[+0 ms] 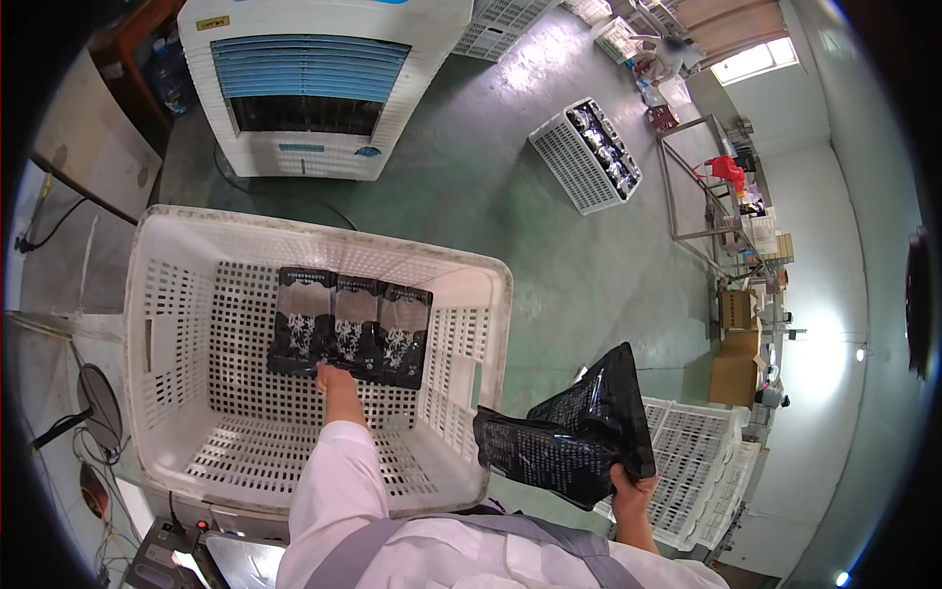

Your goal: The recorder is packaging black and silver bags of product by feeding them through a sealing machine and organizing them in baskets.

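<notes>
Three black pouches with pale printing lie side by side in a large white plastic crate: a left pouch, a middle pouch and a right pouch. My left hand reaches down into the crate, its fingers closed at the lower edge of the row, where the left and middle pouches meet. Outside the crate, to its right, my right hand grips glossy black pouches by their lower right end. They fan apart, and how many there are I cannot tell.
A white air cooler with blue louvres stands beyond the crate. Farther off, a white crate full of dark packages sits on the green floor. Stacked white crates stand at right, near a metal-framed table and cardboard boxes.
</notes>
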### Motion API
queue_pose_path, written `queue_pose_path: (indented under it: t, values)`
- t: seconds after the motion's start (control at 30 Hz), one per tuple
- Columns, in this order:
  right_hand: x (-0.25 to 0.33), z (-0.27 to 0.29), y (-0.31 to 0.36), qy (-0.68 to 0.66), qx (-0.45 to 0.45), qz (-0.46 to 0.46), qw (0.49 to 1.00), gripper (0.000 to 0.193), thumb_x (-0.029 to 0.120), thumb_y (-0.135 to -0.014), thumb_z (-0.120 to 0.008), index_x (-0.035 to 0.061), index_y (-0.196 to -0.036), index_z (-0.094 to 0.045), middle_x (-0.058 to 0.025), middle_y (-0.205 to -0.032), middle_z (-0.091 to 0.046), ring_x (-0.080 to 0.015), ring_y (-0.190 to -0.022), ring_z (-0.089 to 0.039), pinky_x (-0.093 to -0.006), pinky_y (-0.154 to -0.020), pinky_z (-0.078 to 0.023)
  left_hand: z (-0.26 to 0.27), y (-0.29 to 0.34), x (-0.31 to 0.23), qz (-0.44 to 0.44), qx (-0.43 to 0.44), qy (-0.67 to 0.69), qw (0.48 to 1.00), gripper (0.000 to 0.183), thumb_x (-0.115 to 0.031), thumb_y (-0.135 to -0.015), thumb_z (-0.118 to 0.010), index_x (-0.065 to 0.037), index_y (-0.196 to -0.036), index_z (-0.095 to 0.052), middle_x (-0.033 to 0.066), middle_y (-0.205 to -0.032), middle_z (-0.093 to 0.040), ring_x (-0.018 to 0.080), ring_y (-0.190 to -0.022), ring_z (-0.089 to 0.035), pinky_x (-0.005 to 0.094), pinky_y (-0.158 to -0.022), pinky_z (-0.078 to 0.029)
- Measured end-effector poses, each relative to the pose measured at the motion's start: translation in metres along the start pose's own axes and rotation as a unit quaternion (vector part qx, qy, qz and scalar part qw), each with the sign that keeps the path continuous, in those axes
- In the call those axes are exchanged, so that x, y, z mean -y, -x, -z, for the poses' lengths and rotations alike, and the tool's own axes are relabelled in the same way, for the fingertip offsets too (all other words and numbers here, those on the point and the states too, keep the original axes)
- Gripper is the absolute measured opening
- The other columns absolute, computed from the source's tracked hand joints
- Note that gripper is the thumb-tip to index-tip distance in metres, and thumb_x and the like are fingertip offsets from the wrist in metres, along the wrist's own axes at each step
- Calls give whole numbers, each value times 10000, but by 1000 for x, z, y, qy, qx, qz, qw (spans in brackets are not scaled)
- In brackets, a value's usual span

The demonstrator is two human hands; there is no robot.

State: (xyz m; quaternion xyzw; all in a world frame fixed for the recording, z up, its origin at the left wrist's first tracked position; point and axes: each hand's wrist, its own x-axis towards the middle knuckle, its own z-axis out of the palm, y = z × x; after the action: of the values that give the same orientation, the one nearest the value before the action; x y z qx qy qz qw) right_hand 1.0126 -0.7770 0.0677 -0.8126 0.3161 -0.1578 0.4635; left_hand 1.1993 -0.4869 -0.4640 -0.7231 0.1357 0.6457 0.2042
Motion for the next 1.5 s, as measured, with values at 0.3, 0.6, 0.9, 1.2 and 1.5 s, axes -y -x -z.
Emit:
queue_pose_path:
  t: [0.3, 0.6, 0.9, 1.2, 1.5]
  values:
    - [-8, 16, 6, 49, 60, 7, 997, 276, 75, -768, -718, 18, -1018, -617, 9, -889, -610, -97, -782, -541, -256, -709, -436, 17, 43, -4, 57, -91, 218, 970, 574, -157, -809, -658, -184, -1350, -467, 42, -1470, -319, 129, -1028, -581, 255, -609, -475]
    - [-4, 0, 0, -22, 90, 9, 996, 213, -8, -737, -696, 16, -945, -655, 5, -813, -631, -76, -708, -546, -230, -640, -434, -34, -33, 51, 207, -92, 397, 890, 583, -124, -801, -652, -89, -1348, -453, 66, -1343, -499, 144, -1043, -597, 263, -669, -493]
    - [1, 2, -4, -3, 89, 54, 995, 187, -6, -749, -686, 13, -935, -674, -11, -751, -640, -79, -649, -543, -231, -593, -422, -8, 66, 31, 221, -197, 741, 602, 380, -196, -924, -480, -43, -1271, -503, 110, -1254, -548, 225, -1110, -563, 337, -834, -482]
    - [6, -1, -4, 0, 118, 72, 990, 136, 25, -756, -686, 31, -892, -680, -23, -671, -617, -108, -586, -546, -249, -551, -416, 2, 125, 52, 221, -174, 937, 206, 404, -189, -886, -556, -29, -1255, -514, 156, -1264, -535, 272, -1122, -550, 343, -903, -465]
    - [9, 3, 1, 44, 140, 103, 984, 122, 48, -738, -701, 39, -855, -669, -72, -636, -594, -184, -543, -551, -285, -517, -421, -10, 127, 45, 230, -284, 872, 325, 345, -173, -898, -482, 69, -1128, -568, 243, -1130, -587, 380, -987, -599, 450, -782, -517]
